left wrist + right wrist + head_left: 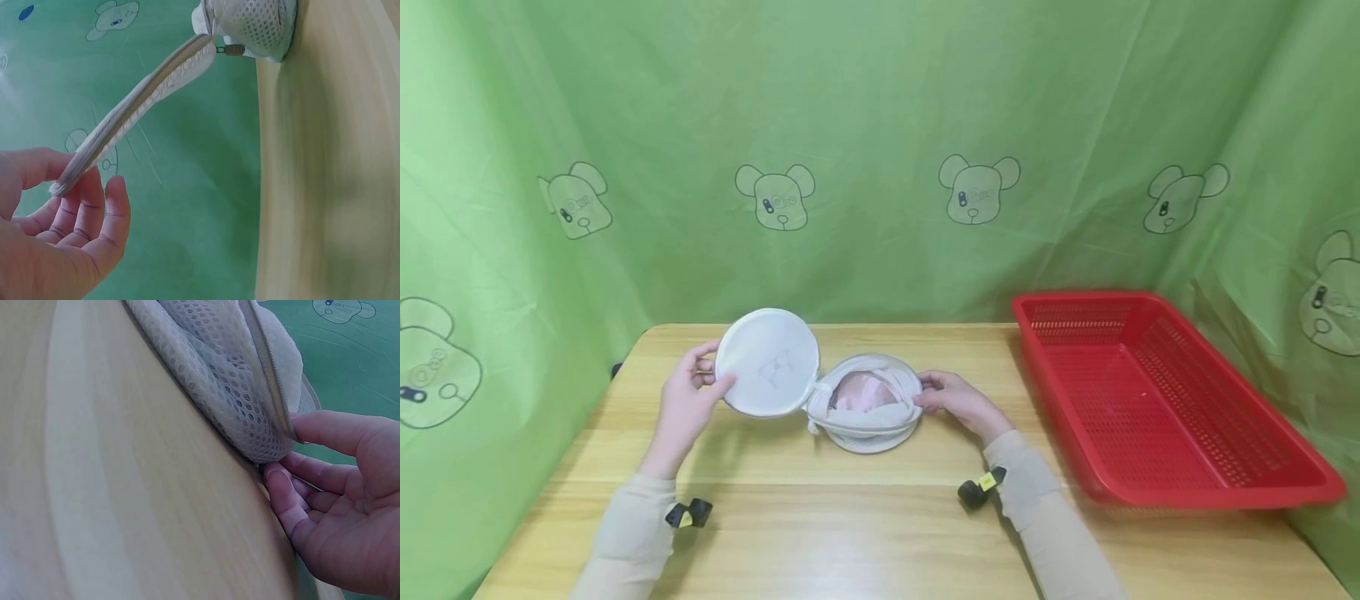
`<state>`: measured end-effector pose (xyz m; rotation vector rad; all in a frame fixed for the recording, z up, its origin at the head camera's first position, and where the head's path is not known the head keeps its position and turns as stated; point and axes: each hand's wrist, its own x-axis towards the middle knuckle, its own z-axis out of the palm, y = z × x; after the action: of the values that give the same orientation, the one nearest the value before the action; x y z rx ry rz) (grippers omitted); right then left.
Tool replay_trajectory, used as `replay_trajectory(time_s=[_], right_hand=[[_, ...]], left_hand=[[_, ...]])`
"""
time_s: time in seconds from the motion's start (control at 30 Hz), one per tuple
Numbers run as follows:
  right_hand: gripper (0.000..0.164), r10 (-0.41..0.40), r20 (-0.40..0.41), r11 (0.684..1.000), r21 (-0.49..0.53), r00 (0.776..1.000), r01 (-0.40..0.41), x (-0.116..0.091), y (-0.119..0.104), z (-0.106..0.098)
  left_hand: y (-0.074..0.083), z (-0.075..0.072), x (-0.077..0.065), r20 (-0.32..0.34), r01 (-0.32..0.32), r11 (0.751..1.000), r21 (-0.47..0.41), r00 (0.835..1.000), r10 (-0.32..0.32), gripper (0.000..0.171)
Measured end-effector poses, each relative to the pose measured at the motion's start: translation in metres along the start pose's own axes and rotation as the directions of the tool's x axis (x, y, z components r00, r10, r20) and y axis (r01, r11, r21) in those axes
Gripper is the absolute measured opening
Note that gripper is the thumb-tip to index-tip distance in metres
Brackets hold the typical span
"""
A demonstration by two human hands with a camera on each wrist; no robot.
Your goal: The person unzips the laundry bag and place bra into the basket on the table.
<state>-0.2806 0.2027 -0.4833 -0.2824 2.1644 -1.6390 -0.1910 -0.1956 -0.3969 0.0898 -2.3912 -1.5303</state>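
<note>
A white mesh laundry bag (871, 442) rests on the table with its round lid (767, 362) unzipped and folded out to the left, still joined to the body at one side. Inside the opening lies a pink cloth item (867, 393), its kind unclear. My left hand (688, 392) pinches the lid's outer edge between thumb and fingers, holding it tilted up off the table. My right hand (957, 400) grips the right side of the bag; in the right wrist view one digit touches the zipped rim (275, 381) and others lie under the base. A zipper pull (233, 49) hangs by the joint.
To the right stands a red perforated plastic basket (1150, 417) on the wooden table (820, 533). Green curtain (880, 275) with printed bear heads hangs behind and along both sides of the table.
</note>
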Motion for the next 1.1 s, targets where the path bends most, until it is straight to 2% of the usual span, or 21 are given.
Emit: replay_trajectory(time_s=[0.37,0.57,0.8,0.97,1.1], right_hand=[[0.06,0.004,0.001,1.0,0.015,1.0,-0.004,-0.001,0.0,0.0],[0.06,0.0,0.005,1.0,0.02,1.0,0.0,0.0,0.0,0.0],[0.061,-0.004,0.013,1.0,0.017,1.0,0.004,-0.001,0.0,0.0],[0.06,-0.008,0.019,1.0,0.021,1.0,0.007,-0.001,-0.001,0.0],[0.06,-0.009,0.018,1.0,0.027,1.0,0.008,-0.002,-0.003,0.001]], left_hand=[[-0.018,-0.006,0.008,0.034,0.097,0.985,-0.143,0.995,-0.093,0.04],[-0.024,-0.009,0.011,0.06,0.186,0.96,-0.207,0.982,-0.178,0.032],[-0.032,-0.012,0.013,0.086,0.239,0.943,-0.231,0.971,-0.225,0.025],[-0.039,-0.014,0.014,0.139,0.279,0.922,-0.269,0.958,-0.249,0.021],[-0.046,-0.018,0.016,0.191,0.322,0.904,-0.281,0.942,-0.276,0.023]])
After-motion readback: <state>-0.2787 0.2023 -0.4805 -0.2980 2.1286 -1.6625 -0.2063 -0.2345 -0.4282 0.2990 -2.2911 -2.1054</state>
